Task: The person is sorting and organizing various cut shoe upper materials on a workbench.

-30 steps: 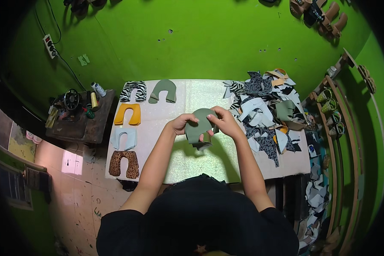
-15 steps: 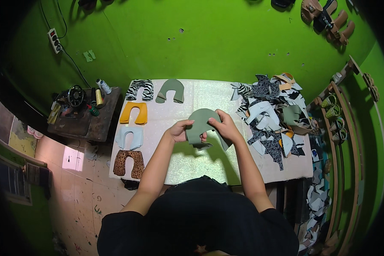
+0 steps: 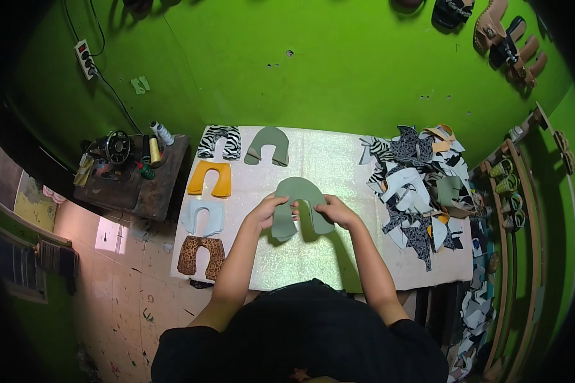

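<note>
Above the middle of the table I hold some sage-green, U-shaped shoe upper pieces [image 3: 300,190], their curve away from me and their legs toward me. My left hand [image 3: 266,213] is closed on the left leg, thumb on top. On the right leg my right hand [image 3: 338,212] is closed in the same way, its fingers mostly hidden beneath. More than one layer seems to show at the legs. At the far left lie similar U-shaped pieces: green [image 3: 268,142], zebra-patterned [image 3: 219,138], yellow [image 3: 209,173], pale blue-white [image 3: 204,216] and leopard-patterned [image 3: 201,251].
A tangled heap of cut pieces [image 3: 407,188] covers the right of the pale, shiny table [image 3: 322,150]. Left of the table stands a sewing machine [image 3: 117,148] with thread spools [image 3: 154,151]. A wooden rack [image 3: 506,255] with sandals is at the right wall; more sandals [image 3: 490,29] hang above.
The green pieces have turned in my hands, so both legs now hang toward me with the gap between them showing. My right hand has come lower along the right leg. The view has shifted slightly.
</note>
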`<action>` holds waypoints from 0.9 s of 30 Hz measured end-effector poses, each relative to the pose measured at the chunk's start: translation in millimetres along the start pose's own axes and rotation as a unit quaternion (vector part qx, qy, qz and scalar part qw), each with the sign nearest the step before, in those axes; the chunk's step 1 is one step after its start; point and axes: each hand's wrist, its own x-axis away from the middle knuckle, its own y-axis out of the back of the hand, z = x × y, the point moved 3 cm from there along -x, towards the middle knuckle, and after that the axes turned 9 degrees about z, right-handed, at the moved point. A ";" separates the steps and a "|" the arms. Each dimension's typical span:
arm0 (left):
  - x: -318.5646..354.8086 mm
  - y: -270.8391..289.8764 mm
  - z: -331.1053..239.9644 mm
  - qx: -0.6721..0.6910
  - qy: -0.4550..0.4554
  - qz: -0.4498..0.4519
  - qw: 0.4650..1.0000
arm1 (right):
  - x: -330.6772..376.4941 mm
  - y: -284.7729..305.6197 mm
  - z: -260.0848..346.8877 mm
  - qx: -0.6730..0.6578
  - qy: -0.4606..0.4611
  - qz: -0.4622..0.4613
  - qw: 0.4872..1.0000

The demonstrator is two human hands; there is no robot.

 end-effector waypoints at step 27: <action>-142.3 210.0 -119.9 -0.005 -0.035 -0.200 0.979 | -292.7 32.6 -14.8 0.080 0.082 -0.302 0.946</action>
